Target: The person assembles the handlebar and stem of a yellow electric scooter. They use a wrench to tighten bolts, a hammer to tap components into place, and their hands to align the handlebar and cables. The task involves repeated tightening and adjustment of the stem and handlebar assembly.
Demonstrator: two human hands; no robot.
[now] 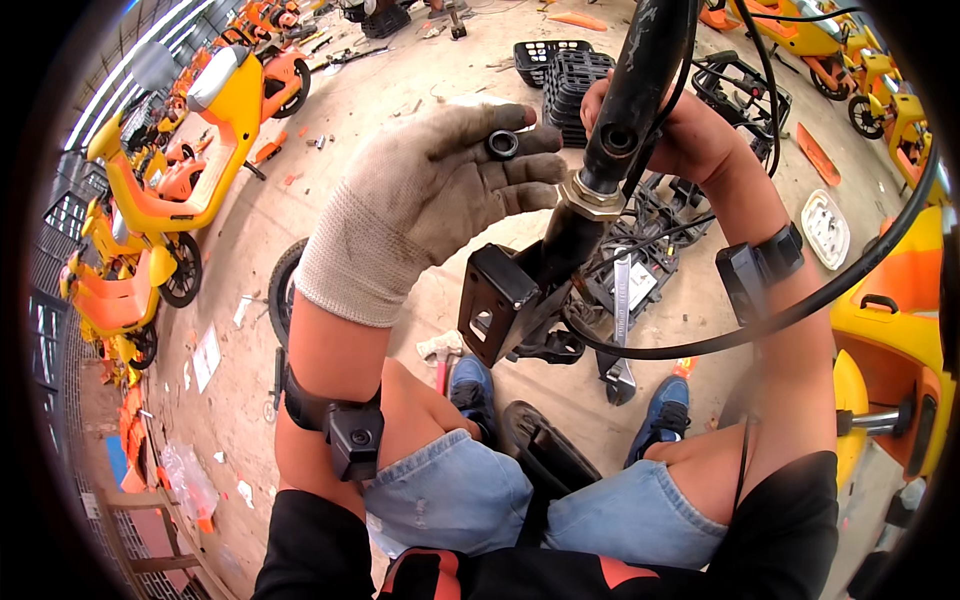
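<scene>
My left hand (450, 170), in a stained knitted glove, is palm up with its fingers loosely extended. A small black ring (502, 145) lies against those fingers below the thumb. Just to the right, a black steering tube (636, 95) slants down toward me, with a hole in its side. My bare right hand (697, 135) wraps round the tube from behind, fingertips showing on its left side. A metal hex nut (592, 198) sits around the joint below. Under it is a black bracket with cut-outs (496, 300).
A black cable (750, 338) loops across my right forearm. On the floor lie a wrench (621, 295), a red-handled hammer (441, 372), a white tray (825, 230) and stacked black baskets (578, 90). Yellow scooters (190, 170) stand left and right.
</scene>
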